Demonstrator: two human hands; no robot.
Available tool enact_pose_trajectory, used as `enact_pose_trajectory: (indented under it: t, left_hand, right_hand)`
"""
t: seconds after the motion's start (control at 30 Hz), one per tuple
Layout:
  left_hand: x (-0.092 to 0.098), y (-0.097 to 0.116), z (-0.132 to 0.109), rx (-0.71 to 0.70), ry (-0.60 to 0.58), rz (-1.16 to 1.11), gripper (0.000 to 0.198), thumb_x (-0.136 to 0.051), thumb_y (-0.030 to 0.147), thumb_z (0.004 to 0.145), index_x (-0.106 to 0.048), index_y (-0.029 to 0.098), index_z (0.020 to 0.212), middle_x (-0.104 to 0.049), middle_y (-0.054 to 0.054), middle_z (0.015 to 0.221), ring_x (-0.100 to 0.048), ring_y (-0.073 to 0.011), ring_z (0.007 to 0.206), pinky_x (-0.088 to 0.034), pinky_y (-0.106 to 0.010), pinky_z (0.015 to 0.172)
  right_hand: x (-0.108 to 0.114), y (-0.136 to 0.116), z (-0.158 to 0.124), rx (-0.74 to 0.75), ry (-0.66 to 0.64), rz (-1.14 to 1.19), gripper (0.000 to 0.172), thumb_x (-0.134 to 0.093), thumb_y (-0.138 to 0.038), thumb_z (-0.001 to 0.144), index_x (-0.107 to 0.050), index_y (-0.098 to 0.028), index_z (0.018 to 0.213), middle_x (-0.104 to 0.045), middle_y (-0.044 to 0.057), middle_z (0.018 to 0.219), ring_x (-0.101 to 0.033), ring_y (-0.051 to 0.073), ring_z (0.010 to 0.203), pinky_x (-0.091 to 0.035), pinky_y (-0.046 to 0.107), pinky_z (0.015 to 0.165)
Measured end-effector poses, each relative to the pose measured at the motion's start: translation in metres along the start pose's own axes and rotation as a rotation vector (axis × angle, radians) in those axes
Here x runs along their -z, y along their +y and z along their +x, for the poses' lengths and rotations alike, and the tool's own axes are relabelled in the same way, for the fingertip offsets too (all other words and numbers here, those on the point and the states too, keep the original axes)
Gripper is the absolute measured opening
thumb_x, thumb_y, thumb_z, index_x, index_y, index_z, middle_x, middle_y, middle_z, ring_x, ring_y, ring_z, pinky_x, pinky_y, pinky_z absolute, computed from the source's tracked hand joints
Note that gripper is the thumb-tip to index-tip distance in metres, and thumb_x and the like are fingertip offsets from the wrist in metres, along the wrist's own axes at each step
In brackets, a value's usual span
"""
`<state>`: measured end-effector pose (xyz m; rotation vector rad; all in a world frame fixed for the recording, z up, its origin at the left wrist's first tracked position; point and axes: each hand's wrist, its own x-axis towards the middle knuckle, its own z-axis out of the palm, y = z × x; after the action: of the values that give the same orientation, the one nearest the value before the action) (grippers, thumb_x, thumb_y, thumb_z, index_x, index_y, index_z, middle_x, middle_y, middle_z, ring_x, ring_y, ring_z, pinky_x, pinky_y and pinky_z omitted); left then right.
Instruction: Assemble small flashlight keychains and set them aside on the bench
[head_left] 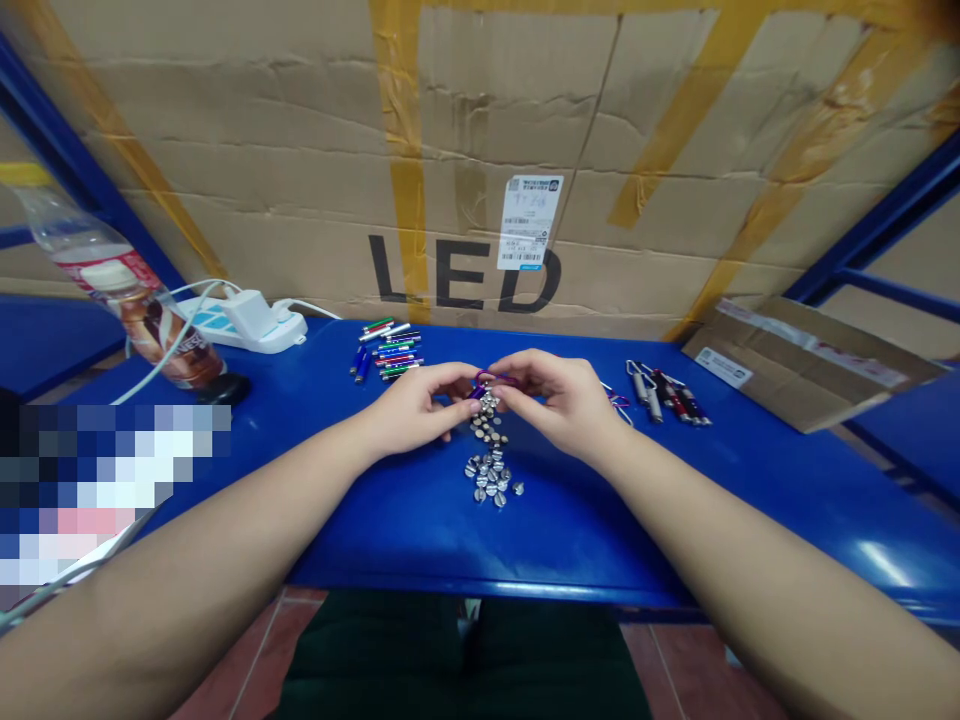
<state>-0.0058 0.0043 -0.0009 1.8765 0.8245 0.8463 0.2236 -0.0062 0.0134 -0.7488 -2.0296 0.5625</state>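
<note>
Purple carabiner keychain point(501, 379) sits pinched by fingertips of both left hand point(416, 402) and right hand point(566, 400), near small silver discs point(491, 489).

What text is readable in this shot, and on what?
"LED": large carton.
White shipping label on it: print too small to read.
Label on the small carton: too small.
Brown drink bottle: lettering too blurred to quote.
Clear bottle, red label: unreadable.
</note>
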Motion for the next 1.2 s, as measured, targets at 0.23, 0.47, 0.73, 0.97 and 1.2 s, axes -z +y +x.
enact_pose_trajectory:
  t: [0.23, 0.47, 0.73, 0.97, 1.2]
  left_hand:
    - [-0.002, -0.001, -0.001, 0.007, 0.001, -0.001, 0.038, -0.070, 0.034, 0.091, -0.065, 0.016, 0.124, -0.063, -0.004, 0.092, -0.064, -0.0147, 0.070, -0.060, -0.023, 0.048]
    - [-0.003, 0.000, 0.000, 0.019, 0.029, -0.058, 0.039, -0.071, 0.033, 0.089, -0.064, 0.013, 0.122, -0.063, -0.004, 0.090, -0.065, -0.0142, 0.069, -0.059, -0.022, 0.046]
    - [-0.005, 0.000, 0.001, 0.016, 0.074, -0.078, 0.041, -0.076, 0.031, 0.085, -0.065, 0.012, 0.120, -0.063, -0.003, 0.089, -0.065, -0.0132, 0.066, -0.059, -0.021, 0.045]
    - [-0.008, 0.003, 0.001, 0.009, 0.067, -0.117, 0.036, -0.075, 0.030, 0.086, -0.066, 0.011, 0.115, -0.064, -0.002, 0.085, -0.063, -0.0100, 0.060, -0.057, -0.019, 0.044]
    - [-0.009, 0.004, 0.001, 0.003, 0.053, -0.157, 0.036, -0.077, 0.031, 0.086, -0.065, 0.011, 0.114, -0.063, -0.001, 0.082, -0.060, -0.0080, 0.054, -0.056, -0.018, 0.041]
  right_hand:
    - [-0.003, 0.003, 0.003, -0.016, 0.130, -0.067, 0.018, -0.072, -0.031, 0.093, -0.073, -0.017, 0.104, -0.080, 0.008, 0.091, -0.075, 0.018, 0.074, -0.062, 0.032, 0.070]
    - [-0.006, 0.007, 0.004, -0.045, 0.134, -0.050, 0.016, -0.074, -0.033, 0.089, -0.068, -0.019, 0.088, -0.081, 0.009, 0.094, -0.074, 0.020, 0.075, -0.060, 0.034, 0.070]
    - [-0.014, 0.016, 0.002, -0.173, 0.141, 0.112, 0.029, -0.076, -0.048, 0.087, -0.065, -0.020, 0.090, -0.074, 0.006, 0.085, -0.070, 0.021, 0.073, -0.060, 0.037, 0.068]
    - [-0.019, 0.012, 0.001, -0.215, 0.157, 0.237, 0.039, -0.078, -0.057, 0.084, -0.064, -0.021, 0.087, -0.075, 0.008, 0.092, -0.071, 0.022, 0.076, -0.062, 0.040, 0.072]
    - [-0.024, 0.009, -0.002, -0.193, 0.174, 0.245, 0.036, -0.077, -0.051, 0.086, -0.058, -0.021, 0.081, -0.077, 0.008, 0.093, -0.070, 0.020, 0.076, -0.061, 0.037, 0.068]
